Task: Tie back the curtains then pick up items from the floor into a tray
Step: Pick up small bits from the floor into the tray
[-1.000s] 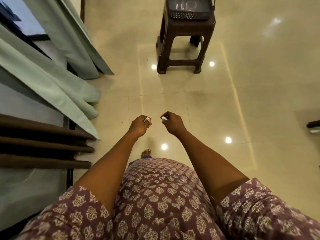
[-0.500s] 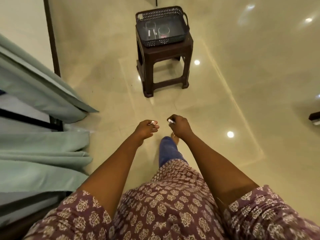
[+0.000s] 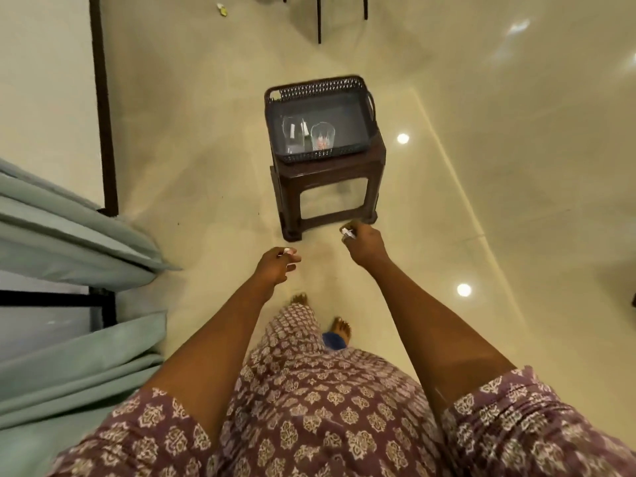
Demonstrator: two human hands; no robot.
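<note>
Curtains are seen at the left edge. A small white item is pinched in the left hand, another in the right hand. Ahead, the tray, holding glasses, is set on a stool.

No legible text, label, brand, number or sign appears on any surface or object in this view.

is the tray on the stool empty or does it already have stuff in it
Not empty. The tray on the stool holds two clear glasses near its front-left corner; the rest looks bare.
</note>
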